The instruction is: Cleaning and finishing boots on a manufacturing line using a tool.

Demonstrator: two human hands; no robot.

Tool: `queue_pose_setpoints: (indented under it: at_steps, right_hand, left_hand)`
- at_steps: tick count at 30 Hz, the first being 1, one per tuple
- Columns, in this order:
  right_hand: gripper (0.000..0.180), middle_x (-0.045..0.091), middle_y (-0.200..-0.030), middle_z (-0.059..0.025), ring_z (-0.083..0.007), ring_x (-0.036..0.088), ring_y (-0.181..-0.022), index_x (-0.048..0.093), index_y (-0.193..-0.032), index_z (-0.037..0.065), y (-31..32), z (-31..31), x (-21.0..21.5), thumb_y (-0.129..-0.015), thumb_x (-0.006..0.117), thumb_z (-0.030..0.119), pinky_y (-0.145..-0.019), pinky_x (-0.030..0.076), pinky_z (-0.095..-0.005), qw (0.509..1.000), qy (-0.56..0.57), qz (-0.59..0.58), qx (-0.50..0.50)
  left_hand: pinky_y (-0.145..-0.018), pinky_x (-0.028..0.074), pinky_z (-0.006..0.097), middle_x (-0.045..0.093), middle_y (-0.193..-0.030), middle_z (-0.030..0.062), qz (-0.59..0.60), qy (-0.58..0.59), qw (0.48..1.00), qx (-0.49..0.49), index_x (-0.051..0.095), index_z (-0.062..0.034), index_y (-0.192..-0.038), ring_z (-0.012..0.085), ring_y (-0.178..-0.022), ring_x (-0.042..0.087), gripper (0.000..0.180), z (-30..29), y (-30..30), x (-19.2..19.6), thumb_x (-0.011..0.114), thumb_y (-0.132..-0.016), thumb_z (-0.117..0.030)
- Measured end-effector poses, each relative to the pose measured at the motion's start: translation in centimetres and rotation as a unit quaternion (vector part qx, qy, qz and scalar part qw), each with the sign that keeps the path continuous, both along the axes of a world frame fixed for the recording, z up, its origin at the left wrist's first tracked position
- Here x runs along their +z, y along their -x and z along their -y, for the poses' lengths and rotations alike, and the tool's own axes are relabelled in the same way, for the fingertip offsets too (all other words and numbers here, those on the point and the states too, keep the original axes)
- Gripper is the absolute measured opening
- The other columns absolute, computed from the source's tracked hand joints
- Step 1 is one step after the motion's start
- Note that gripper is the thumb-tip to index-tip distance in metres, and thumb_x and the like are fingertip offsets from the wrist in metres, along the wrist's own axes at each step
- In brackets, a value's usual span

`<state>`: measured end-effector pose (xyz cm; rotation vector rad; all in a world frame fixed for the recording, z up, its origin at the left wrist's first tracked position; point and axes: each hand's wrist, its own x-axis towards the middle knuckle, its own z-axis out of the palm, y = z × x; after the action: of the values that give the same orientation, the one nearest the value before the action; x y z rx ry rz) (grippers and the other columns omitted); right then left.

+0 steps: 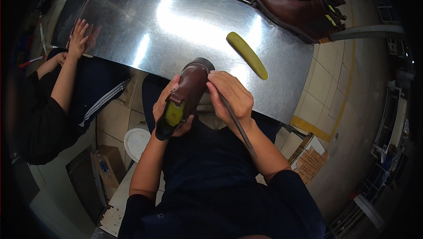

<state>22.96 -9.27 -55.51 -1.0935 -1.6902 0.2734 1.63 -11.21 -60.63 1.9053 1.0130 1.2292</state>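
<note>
A dark brown leather ankle boot with a yellow-green inside is held over the near edge of the metal table, its toe pointing away from me. My left hand is closed round the boot from its left side, with the thumb showing near the heel. In my right hand is a thin, dark, stick-like tool, whose long end slants back over my forearm. The fingertips of that hand meet the boot's edge near the toe, where the tool's tip is hidden. An olive-green, elongated flat piece lies on the table beyond my right hand.
The shiny metal table spans the view ahead. Several brown boots stand at the far right corner. At the left, another person's hand rests at the table's edge. A white round stool top and a cardboard box are below left.
</note>
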Motion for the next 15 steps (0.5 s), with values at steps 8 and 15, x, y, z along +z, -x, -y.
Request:
queue_pose_setpoints:
  at_steps: [8, 15]
  right_hand:
    - [0.016, 0.075, -0.090, -0.0163, -0.0284, 0.076, -0.082, 0.073, -0.100, -0.003, -1.3, 1.8, 0.2, -0.084, 0.074, -0.006, -0.074, 0.061, -0.0327, 0.992, 0.112, -0.063, 0.012]
    - [0.025, 0.068, -0.069, -0.0141, -0.0332, 0.069, -0.063, 0.067, -0.121, 0.008, -12.0, 1.1, 1.5, -0.103, 0.060, 0.024, -0.060, 0.053, -0.0438, 0.918, 0.307, 0.070, -0.242]
  left_hand:
    - [-0.105, 0.053, 0.044, 0.054, -0.146, 0.0321, 0.011, 0.052, 0.998, 0.022, 0.050, 0.0015, -0.143, 0.0434, -0.129, 0.062, 0.078, -0.1, 0.0, 0.2, 0.080, -0.078, -0.029]
    - [-0.109, 0.050, 0.041, 0.054, -0.149, 0.0266, -0.026, 0.048, 0.998, 0.026, 0.049, 0.0010, -0.147, 0.0377, -0.132, 0.060, 0.084, -0.4, -1.0, -0.2, 0.080, -0.078, -0.035]
